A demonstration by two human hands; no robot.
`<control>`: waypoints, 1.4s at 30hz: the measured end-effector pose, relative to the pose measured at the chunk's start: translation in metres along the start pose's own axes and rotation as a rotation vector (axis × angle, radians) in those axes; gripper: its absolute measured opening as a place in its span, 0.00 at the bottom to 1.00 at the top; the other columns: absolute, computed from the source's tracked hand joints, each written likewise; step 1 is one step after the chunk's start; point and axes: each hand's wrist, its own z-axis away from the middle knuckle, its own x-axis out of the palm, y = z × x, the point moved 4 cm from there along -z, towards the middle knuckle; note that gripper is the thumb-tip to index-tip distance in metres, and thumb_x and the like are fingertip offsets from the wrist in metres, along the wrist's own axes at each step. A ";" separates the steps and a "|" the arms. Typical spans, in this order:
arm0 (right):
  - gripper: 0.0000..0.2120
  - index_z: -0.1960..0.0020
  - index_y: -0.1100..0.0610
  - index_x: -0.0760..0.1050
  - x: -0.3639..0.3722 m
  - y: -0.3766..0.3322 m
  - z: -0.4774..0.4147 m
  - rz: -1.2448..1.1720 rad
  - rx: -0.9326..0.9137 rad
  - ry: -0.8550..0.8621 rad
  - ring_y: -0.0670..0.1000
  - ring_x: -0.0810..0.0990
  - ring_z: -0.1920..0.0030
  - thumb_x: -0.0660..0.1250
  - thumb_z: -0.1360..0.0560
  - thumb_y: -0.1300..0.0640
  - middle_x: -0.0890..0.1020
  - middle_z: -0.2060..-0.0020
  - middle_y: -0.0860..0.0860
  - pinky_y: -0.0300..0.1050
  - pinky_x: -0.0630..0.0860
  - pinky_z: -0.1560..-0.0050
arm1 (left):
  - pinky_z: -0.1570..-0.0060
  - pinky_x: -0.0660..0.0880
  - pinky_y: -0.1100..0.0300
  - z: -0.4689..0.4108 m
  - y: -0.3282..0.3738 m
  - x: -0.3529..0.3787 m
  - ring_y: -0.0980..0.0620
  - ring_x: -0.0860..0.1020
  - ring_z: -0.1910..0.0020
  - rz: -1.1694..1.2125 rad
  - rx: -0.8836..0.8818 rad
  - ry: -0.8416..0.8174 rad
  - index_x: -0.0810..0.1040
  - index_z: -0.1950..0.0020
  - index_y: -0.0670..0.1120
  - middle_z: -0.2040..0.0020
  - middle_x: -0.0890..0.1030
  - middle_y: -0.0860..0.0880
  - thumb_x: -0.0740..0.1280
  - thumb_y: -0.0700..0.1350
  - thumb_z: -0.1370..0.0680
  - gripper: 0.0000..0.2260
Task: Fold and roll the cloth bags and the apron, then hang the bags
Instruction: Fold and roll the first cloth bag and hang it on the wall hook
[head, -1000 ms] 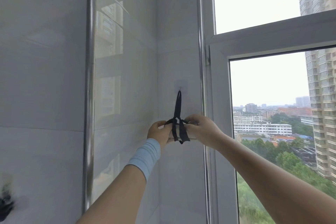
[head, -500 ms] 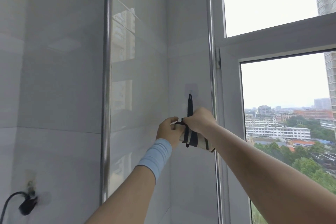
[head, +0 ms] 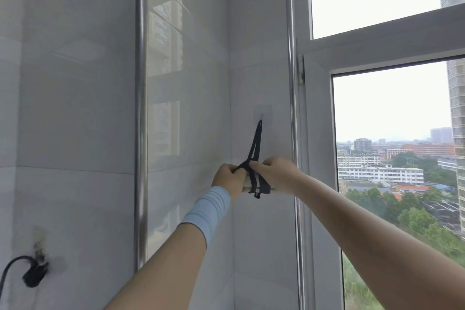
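Since half a second ago the right hand (head: 274, 173) has slid off the rolled white cloth bag (head: 255, 184) toward its right end, baring the black strap loop (head: 255, 141), which runs taut up to a clear adhesive hook (head: 262, 112) on the white tiled wall (head: 75, 108). Its fingers pinch the strap where it crosses; the left hand (head: 229, 178), above a light blue wristband (head: 208, 209), grips the roll's left end.

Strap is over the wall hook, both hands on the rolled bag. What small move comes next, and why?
Probably ease both hands off and let the rolled bag hang. The black strap already runs taut up to the wall hook, while the left hand and right hand hold the bag just below it, so the hook looks ready to take the weight.
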 end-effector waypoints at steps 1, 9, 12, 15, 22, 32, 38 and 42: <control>0.24 0.62 0.52 0.75 -0.002 0.005 0.005 0.018 -0.023 0.032 0.49 0.78 0.66 0.57 0.28 0.31 0.79 0.69 0.47 0.45 0.71 0.64 | 0.61 0.79 0.57 0.000 0.001 0.000 0.44 0.82 0.53 0.019 -0.027 0.011 0.75 0.44 0.41 0.49 0.81 0.42 0.61 0.45 0.22 0.10; 0.16 0.42 0.43 0.78 -0.003 0.031 0.028 -0.070 -0.130 -0.007 0.48 0.78 0.46 0.61 0.24 0.40 0.82 0.48 0.43 0.48 0.76 0.46 | 0.50 0.81 0.45 -0.001 0.002 0.002 0.38 0.81 0.49 0.054 -0.095 -0.080 0.77 0.50 0.45 0.47 0.81 0.39 0.58 0.38 0.22 0.09; 0.25 0.34 0.43 0.73 -0.008 0.028 0.030 -0.001 -0.104 0.095 0.51 0.73 0.37 0.59 0.28 0.36 0.78 0.39 0.45 0.53 0.71 0.37 | 0.56 0.81 0.55 -0.003 0.001 0.006 0.44 0.81 0.63 0.035 -0.067 -0.116 0.79 0.47 0.42 0.56 0.83 0.39 0.61 0.39 0.22 0.09; 0.35 0.34 0.40 0.72 -0.014 0.012 0.031 0.056 -0.075 0.168 0.50 0.69 0.35 0.58 0.37 0.25 0.76 0.40 0.44 0.53 0.67 0.36 | 0.63 0.80 0.60 -0.004 0.002 0.005 0.47 0.80 0.66 0.058 -0.046 -0.083 0.80 0.47 0.41 0.56 0.83 0.41 0.64 0.45 0.21 0.10; 0.27 0.49 0.39 0.74 -0.009 -0.014 0.021 0.207 -0.110 0.155 0.50 0.73 0.43 0.66 0.44 0.29 0.77 0.52 0.40 0.53 0.68 0.42 | 0.59 0.81 0.52 -0.011 0.009 0.000 0.45 0.78 0.65 0.041 -0.054 -0.079 0.77 0.47 0.40 0.60 0.80 0.42 0.63 0.46 0.20 0.10; 0.22 0.61 0.47 0.75 -0.013 -0.015 0.007 0.412 -0.079 -0.020 0.48 0.79 0.63 0.72 0.46 0.35 0.81 0.67 0.42 0.49 0.66 0.55 | 0.74 0.77 0.63 -0.021 0.028 -0.004 0.50 0.79 0.59 -0.164 0.096 -0.083 0.76 0.54 0.49 0.54 0.80 0.48 0.65 0.44 0.21 0.02; 0.18 0.55 0.47 0.76 -0.012 0.003 0.005 0.376 -0.108 -0.116 0.50 0.81 0.61 0.75 0.42 0.44 0.81 0.63 0.46 0.47 0.80 0.58 | 0.75 0.74 0.64 -0.021 0.024 -0.002 0.49 0.78 0.61 -0.202 0.186 -0.128 0.73 0.54 0.50 0.56 0.78 0.46 0.66 0.43 0.21 0.03; 0.13 0.58 0.48 0.73 0.000 0.009 0.005 0.310 -0.155 -0.106 0.49 0.78 0.63 0.75 0.37 0.51 0.79 0.63 0.46 0.43 0.74 0.67 | 0.56 0.75 0.59 -0.013 0.025 -0.001 0.49 0.78 0.51 -0.467 0.388 -0.052 0.76 0.51 0.50 0.51 0.79 0.51 0.66 0.47 0.22 0.02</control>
